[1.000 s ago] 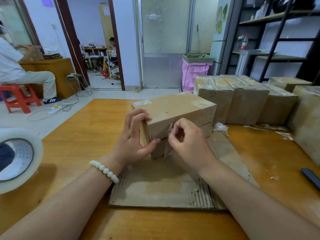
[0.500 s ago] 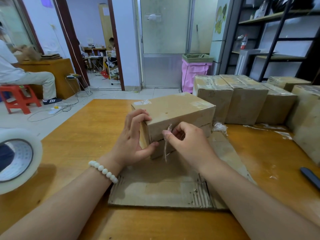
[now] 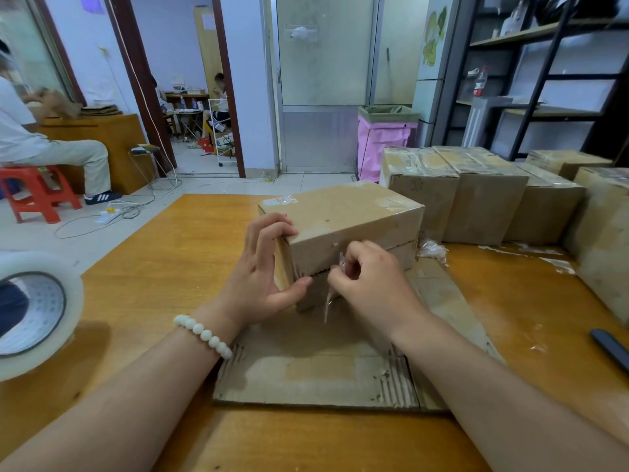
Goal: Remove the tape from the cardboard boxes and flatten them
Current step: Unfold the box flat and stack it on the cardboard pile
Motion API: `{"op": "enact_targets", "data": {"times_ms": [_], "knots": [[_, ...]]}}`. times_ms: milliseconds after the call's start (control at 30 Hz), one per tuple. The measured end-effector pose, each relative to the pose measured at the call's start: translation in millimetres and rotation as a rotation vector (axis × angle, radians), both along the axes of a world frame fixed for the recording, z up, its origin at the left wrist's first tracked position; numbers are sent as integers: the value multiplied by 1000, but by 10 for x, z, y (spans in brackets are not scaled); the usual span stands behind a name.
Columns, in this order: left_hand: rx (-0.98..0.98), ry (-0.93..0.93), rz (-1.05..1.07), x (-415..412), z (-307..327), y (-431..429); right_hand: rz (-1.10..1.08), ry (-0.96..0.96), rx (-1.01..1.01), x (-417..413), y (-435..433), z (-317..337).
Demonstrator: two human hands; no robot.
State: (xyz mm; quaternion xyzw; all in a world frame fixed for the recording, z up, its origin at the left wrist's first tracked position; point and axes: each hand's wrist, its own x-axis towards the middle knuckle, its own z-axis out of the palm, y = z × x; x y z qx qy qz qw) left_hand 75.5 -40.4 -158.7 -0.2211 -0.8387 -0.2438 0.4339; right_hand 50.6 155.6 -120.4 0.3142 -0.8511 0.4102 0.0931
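Since half a second ago the right hand [image 3: 371,281] has been sliding slightly rightward along the box's front, and the freed tape is now dangling lower beneath it.

The table [image 3: 153,267] is carrying everything. A row of sealed boxes [image 3: 483,199] is waiting along its far right side, probably queued for the same treatment. A flattened cardboard sheet [image 3: 306,369] is lying near the near edge at the middle, seemingly serving as a work mat. The box [image 3: 347,216] being worked on is sitting on the sheet's far end, its seamed face turned toward the person so the tape is within reach.

The left hand [image 3: 262,274] is bracing the box's left corner, fingers curling over the top edge and the thumb pressing the front face, likely so the box is not dragging while the tape is being pulled. The right hand is curling closed, fingertips pinching the clear tape strip [image 3: 328,301] at the front seam. The strip's loose end is hanging down in front of the box.
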Motion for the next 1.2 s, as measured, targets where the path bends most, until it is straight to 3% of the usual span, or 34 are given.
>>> {"op": "enact_targets", "data": {"times_ms": [333,833,1200], "knots": [[9,13,0,-7,-7,-4,-14,24,-86,18,6,-5],[7,-2,-6,-2,-12,-12,28,-111,48,-11,45,26],[14,-9,-4,-5,-9,-17,1,-51,151,-44,28,-2]]}}
